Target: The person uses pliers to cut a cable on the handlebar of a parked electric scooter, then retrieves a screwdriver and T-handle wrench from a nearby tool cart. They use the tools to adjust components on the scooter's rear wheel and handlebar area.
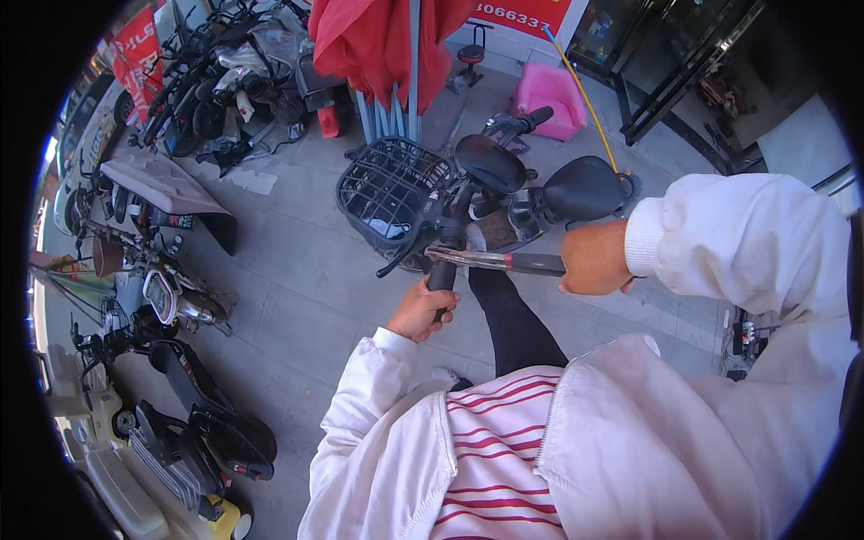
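My left hand (421, 308) is closed around the black handlebar grip (442, 278) of an electric bike. My right hand (594, 258) is wrapped around the dark handle of a pair of long pliers (504, 261) with red on the handles. Their metal head lies across the handlebar just beyond my left hand, touching or very near the inner end of the grip; the exact contact is too small to tell. A black brake lever (396, 259) sticks out beside it. In front of the handlebar sits a black basket (382, 184) with something pale inside. The bike's black seat (583, 189) is to the right.
Parked scooters (211, 405) line the left side, and more bikes (234, 99) crowd the far left. A folded red canopy (382, 45) stands beyond the basket. A pink armchair (549, 101) and a yellow pole (589, 108) are near the doorway at far right.
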Available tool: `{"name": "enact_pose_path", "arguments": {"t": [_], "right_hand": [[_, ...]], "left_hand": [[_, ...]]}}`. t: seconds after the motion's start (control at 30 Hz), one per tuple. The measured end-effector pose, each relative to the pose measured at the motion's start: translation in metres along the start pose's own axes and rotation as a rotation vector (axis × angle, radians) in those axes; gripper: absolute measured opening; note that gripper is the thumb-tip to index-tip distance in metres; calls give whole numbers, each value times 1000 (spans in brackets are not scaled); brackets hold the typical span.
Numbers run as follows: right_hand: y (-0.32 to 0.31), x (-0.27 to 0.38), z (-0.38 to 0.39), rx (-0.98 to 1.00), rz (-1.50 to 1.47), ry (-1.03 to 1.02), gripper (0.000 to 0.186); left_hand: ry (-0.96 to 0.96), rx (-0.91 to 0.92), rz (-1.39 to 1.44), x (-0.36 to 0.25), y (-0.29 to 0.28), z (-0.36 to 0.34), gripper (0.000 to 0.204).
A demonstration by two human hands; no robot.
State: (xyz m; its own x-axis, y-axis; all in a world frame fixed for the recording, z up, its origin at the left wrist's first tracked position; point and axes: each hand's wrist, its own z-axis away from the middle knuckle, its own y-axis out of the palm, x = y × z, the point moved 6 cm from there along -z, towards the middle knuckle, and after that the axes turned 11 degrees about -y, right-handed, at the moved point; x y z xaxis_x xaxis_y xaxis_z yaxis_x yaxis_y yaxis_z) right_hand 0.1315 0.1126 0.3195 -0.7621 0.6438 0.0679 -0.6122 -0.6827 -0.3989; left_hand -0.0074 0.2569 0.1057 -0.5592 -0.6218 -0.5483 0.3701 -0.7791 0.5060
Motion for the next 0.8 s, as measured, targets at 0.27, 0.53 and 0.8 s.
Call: {"name": "enact_pose_path", "arguments": {"t": [0.27,0.53,0.8], "right_hand": [[113,-70,-134,-484,-326,-416,34],[158,79,-371,-975,-1183,-898,23],[177,-16,-258,-731,-764,-687,28]], "left_hand": [[196,-497,-640,-16,-17,8,34],[75,-1007,-1557,-81,18,44,33],[327,-798,-1302,-67,-4,34,35]]}}
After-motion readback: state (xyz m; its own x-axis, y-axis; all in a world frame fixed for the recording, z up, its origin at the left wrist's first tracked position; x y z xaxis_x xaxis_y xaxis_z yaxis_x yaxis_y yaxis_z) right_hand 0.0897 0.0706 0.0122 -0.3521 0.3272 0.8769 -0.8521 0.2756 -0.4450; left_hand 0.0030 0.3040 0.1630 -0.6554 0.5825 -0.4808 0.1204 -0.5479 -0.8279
